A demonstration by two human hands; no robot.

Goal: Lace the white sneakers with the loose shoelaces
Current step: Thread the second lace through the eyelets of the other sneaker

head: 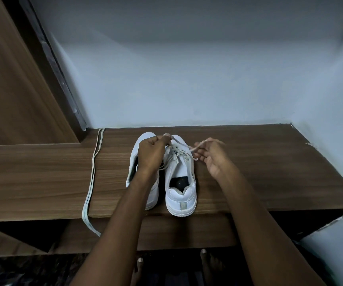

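Note:
Two white sneakers stand side by side on a brown wooden shelf [269,172], heels toward me. The right sneaker [181,195] has a white lace [179,150] threaded through its front eyelets. My left hand [152,153] pinches one end of that lace above the toe. My right hand [211,155] holds the other end, pulled out to the right of the shoe. The left sneaker [143,141] is largely hidden under my left forearm. A second loose lace [93,172] lies doubled on the shelf to the left, its end hanging over the front edge.
A pale blue wall rises behind the shelf and on the right. A wooden door and dark frame [17,79] stand at the left. A lower shelf [166,232] sits below the front edge. My bare feet [205,259] stand on a dark patterned floor.

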